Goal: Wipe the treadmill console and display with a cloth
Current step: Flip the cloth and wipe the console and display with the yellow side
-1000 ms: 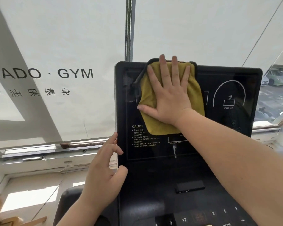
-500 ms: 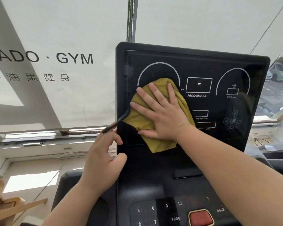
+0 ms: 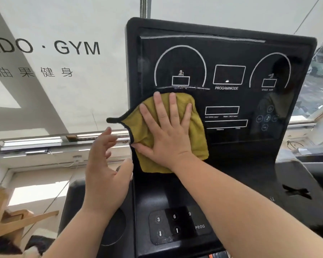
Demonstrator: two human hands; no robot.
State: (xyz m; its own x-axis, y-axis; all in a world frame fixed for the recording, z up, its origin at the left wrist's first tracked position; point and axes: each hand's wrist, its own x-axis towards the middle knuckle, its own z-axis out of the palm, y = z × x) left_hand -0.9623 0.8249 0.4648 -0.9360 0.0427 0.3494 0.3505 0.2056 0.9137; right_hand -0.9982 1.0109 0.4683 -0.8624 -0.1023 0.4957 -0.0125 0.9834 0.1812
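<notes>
The right hand [image 3: 168, 131] lies flat with the fingers straight and spread. It grips nothing and only presses the yellow cloth [image 3: 198, 135] against the lower left part of the display [image 3: 229, 53]. The fingertips reach almost to the top edge of the cloth, and one black-trimmed corner sticks out past the left side of the panel. The left hand [image 3: 104, 164] is open and relaxed, just beside the left edge of the console [image 3: 250, 179]. I cannot tell whether its thumb touches the edge.

To do this wipe well, the palm should press evenly. The fingers should be fully on the cloth, so that bare skin does not mark the glossy black surface. I would first pull the loose corner under the hand. Strokes that overlap, going from left to right, seem best. A pale smear [image 3: 183, 88] shows just above the cloth, under the left dial, and it needs another pass. Over the touch buttons [image 3: 267, 118] on the far right, lighter pressure is wiser. The keypad [image 3: 168, 226] near the person looks not yet wiped.
</notes>
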